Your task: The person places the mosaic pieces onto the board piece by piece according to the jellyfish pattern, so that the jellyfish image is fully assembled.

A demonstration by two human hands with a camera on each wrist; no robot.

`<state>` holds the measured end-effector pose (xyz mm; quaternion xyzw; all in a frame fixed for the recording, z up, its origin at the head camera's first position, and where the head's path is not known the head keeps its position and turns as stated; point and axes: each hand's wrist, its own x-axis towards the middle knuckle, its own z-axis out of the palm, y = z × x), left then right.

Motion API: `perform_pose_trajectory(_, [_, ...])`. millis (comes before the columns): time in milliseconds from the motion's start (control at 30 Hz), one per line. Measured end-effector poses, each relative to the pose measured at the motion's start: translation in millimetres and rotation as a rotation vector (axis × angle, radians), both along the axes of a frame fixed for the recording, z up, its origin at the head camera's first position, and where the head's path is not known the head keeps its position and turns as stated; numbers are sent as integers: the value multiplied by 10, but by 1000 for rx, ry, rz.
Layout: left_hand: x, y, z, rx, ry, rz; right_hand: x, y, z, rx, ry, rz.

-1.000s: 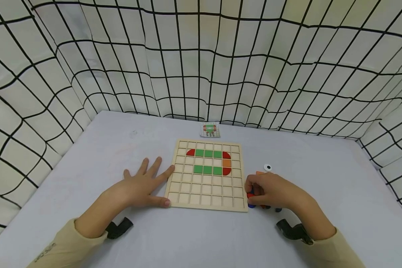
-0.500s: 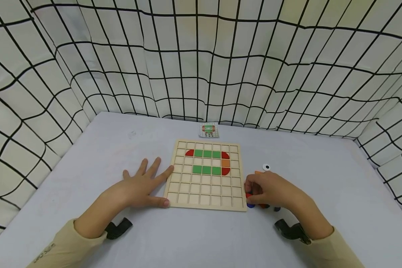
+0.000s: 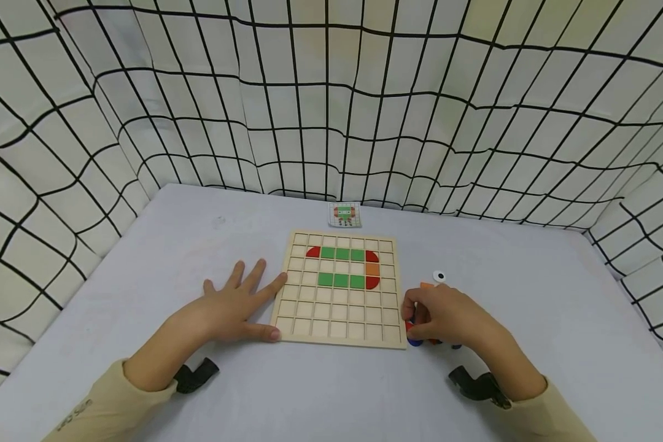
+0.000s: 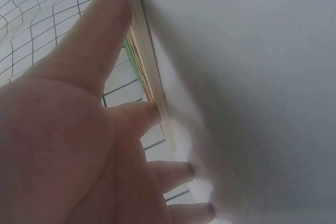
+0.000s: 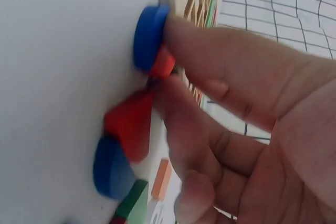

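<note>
A wooden grid board (image 3: 339,312) lies mid-table with green, red and orange pieces in its upper cells. My left hand (image 3: 229,313) rests spread at its left side, thumb at the lower left corner and index finger at the left edge. By the right edge, my right hand (image 3: 447,316) is bent over loose pieces. Its thumb and index finger pinch a small red piece (image 5: 164,62), seen in the right wrist view. A round blue piece (image 5: 147,38) lies against the thumb tip. Another red piece (image 5: 131,124) and a blue piece (image 5: 110,169) are below the fingers.
A picture card (image 3: 344,215) lies behind the board. Right of the board are a white eye disc (image 3: 439,276), an orange piece (image 5: 161,179) and a green piece (image 5: 134,200). Black-lined netting (image 3: 331,104) encloses the table (image 3: 320,393) at the back and sides.
My right fingers have shifted slightly among the loose pieces, and the red and blue pieces by the thumb have moved a little. My left hand and the board stay put.
</note>
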<state>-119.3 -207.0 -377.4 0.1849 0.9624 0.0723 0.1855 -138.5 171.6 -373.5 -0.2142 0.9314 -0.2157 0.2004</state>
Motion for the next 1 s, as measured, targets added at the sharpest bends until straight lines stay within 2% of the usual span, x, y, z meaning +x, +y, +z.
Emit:
perform_pose_trajectory(267, [-17, -3, -19, -3, -8, 14, 39, -79, 4, 0, -57, -139])
perform_pose_trajectory(400, [-11, 2, -16, 2, -9, 14, 82, -115, 26, 48, -30, -174])
perform_pose_trajectory(500, [-8, 5, -12, 4, -6, 12, 98, -133, 42, 47, -6, -178])
perform_pose_trajectory(733, [-12, -3, -17, 1, -2, 14, 74, -86, 17, -44, -73, -109])
perform_pose_trajectory(1000, [-9, -5, -27, 5, 4, 11, 40, -26, -14, -93, -102, 39])
